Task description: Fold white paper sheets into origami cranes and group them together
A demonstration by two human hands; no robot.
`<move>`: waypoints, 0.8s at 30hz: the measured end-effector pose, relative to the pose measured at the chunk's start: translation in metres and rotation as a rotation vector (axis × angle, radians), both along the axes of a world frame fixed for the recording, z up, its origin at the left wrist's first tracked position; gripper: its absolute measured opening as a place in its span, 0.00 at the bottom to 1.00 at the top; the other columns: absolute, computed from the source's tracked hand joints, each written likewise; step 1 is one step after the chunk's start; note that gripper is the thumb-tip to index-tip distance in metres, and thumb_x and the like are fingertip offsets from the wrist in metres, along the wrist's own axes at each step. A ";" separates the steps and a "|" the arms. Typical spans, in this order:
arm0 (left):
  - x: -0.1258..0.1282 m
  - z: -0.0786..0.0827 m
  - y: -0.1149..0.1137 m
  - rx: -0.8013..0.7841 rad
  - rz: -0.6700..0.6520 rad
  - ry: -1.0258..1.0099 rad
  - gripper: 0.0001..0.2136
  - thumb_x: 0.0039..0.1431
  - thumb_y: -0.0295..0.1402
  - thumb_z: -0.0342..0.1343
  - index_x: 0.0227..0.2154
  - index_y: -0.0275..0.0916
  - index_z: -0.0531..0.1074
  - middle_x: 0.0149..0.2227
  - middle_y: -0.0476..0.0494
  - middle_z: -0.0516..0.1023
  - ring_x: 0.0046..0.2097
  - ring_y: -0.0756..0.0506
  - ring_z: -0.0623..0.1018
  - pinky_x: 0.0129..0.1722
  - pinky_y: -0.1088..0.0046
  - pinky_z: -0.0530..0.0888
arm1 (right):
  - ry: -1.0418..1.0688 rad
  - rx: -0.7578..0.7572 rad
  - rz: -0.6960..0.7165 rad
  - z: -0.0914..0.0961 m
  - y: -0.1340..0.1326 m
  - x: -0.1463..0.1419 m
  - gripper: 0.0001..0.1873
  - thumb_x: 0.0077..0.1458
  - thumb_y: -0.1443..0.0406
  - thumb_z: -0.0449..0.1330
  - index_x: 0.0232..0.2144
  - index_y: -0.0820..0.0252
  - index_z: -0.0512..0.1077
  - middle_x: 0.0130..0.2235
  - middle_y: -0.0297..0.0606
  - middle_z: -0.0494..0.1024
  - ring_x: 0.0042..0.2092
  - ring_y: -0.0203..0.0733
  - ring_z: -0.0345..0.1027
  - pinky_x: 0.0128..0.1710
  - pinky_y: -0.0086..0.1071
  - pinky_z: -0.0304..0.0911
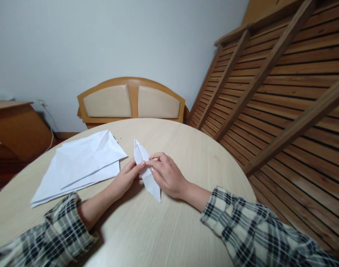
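Note:
A long, narrow folded white paper [152,185] with pointed ends is held between my two hands, just over the middle of the table. My left hand [128,175] grips its left side, with the thumb pressed on top and the other fingers mostly hidden underneath. From the right, my right hand [168,174] pinches the paper's middle with thumb and fingers, close to the left thumb. One tip of the paper points away from me, the other toward me and slightly right.
White paper sheets [83,155], the top one creased, lie stacked on the round wooden table [186,230] at the left. Beyond its far edge stands a padded wooden headboard [134,100]. A slatted wooden frame [283,92] leans at the right; a brown desk [16,126] is far left.

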State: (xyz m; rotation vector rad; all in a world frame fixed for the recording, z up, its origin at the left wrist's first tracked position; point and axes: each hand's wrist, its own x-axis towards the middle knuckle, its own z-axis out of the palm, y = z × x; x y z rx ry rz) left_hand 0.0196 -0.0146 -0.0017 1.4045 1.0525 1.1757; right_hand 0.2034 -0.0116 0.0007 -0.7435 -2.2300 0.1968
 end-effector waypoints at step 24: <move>-0.002 -0.005 0.007 -0.198 -0.067 -0.163 0.14 0.51 0.43 0.63 0.28 0.35 0.73 0.25 0.49 0.73 0.27 0.50 0.69 0.27 0.75 0.63 | 0.251 -0.176 0.095 -0.012 0.016 -0.003 0.11 0.52 0.75 0.61 0.36 0.56 0.76 0.51 0.41 0.65 0.53 0.42 0.64 0.54 0.43 0.63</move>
